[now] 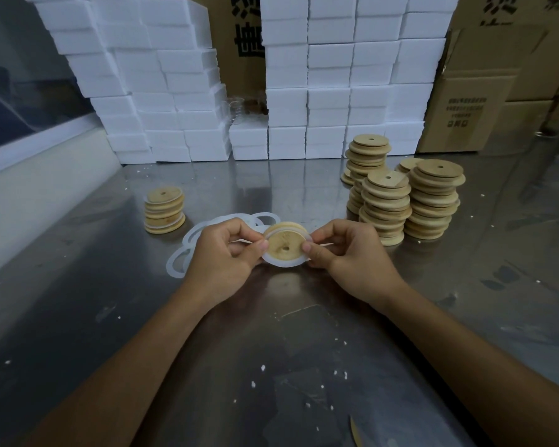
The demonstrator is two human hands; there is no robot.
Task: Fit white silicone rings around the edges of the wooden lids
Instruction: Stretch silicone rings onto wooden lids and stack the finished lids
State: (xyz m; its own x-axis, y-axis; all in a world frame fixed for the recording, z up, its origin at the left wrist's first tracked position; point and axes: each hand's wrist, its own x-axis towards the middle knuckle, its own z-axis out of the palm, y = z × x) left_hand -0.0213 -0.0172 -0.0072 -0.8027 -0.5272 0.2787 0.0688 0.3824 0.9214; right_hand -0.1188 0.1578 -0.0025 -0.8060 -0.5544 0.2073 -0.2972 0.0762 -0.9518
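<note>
Centre of frame, just above steel table point(110, 317): wooden lid point(284, 245) held up between both hands w/ white silicone ring point(283, 262) round its near edge. Left hand point(223, 253) pinches lid + ring at left rim, thumb on top; right hand point(342, 253) pinches right rim likewise. Step judged: seating ring, mid-fit; far edge hidden, can't tell if on. Next: work ring round rim w/ thumbs till flush. Loose rings point(188, 250) lie behind left hand. Ringed stack point(164, 209) at centre left; bare stacks point(410, 201) at centre right.
</note>
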